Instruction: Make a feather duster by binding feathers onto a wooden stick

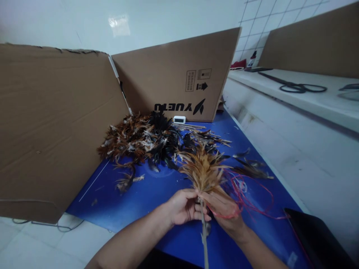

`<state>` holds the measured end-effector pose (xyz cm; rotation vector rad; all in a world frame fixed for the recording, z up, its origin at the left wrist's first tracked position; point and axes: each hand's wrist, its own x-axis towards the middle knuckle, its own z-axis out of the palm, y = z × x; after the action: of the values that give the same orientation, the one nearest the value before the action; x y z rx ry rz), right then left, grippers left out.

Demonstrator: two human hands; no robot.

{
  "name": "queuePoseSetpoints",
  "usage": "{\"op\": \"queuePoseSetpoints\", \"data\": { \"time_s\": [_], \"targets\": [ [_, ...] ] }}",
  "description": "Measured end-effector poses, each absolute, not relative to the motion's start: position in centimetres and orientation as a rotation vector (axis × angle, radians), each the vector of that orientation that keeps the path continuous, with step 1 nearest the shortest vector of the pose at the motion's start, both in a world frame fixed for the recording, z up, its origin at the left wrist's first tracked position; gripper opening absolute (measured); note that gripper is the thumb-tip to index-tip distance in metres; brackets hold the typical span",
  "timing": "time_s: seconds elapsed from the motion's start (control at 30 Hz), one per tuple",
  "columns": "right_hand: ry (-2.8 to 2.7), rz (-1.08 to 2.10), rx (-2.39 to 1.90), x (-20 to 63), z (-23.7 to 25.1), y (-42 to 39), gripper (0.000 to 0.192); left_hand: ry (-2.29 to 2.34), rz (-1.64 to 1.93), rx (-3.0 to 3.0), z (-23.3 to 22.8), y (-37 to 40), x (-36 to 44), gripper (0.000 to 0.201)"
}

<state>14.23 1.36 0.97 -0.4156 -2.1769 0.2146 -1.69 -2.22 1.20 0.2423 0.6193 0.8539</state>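
We hold a feather bunch [202, 169] on a thin stick [204, 235], just above the blue mat [140, 198]. The tan and brown feathers fan up and away from our grip, and the bare stick runs down from it toward us, out past the lower edge of the view.

Our left hand [183, 206] is closed around the stick just under the feathers, fingers wrapped and thumb on top. Our right hand [224, 209] is touching it from the other side, fingers pinched on the base of the bunch, with a red string [246, 198] wound across the fingers. The string trails off to the right of the grip in loose loops over the mat.

Beyond the grip, farther from us, lies a loose feather pile [143, 140] of brown, black and white, with stray feathers spread to its right. Behind the pile a small white device [179, 119] sits against a cardboard box [179, 74] printed with black lettering. A large cardboard sheet [50, 123] stands to the left of the grip. Well to the right, on a white ledge [308, 97], lie black scissors [303, 87]. A dark object [316, 239] lies at the mat's near right corner.
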Motion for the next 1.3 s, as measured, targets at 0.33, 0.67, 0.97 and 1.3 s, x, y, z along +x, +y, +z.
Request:
{"op": "queuePoseSetpoints", "data": {
  "time_s": [0.33, 0.67, 0.97, 1.3],
  "targets": [
    [-2.103, 0.265, -0.601, 14.1, -0.3, 1.9, 0.021, 0.782, 0.752, 0.218, 1.7, -0.9, -1.6, 0.022],
    [-2.006, 0.737, -0.815, 13.9, 1.4, 1.7, 0.031, 0.887, 0.88, 0.351, 2.5, -0.6, -1.6, 0.009],
    [-1.62, 1.123, -1.023, 14.4, -0.8, 3.0, 0.035, 0.921, 0.871, 0.568, 2.5, -0.5, -1.6, 0.02],
    [-1.393, 1.332, -1.04, 14.0, -0.1, 3.2, 0.038, 1.156, 0.858, 0.653, 3.1, -0.4, -0.6, 0.036]
  ]
}}
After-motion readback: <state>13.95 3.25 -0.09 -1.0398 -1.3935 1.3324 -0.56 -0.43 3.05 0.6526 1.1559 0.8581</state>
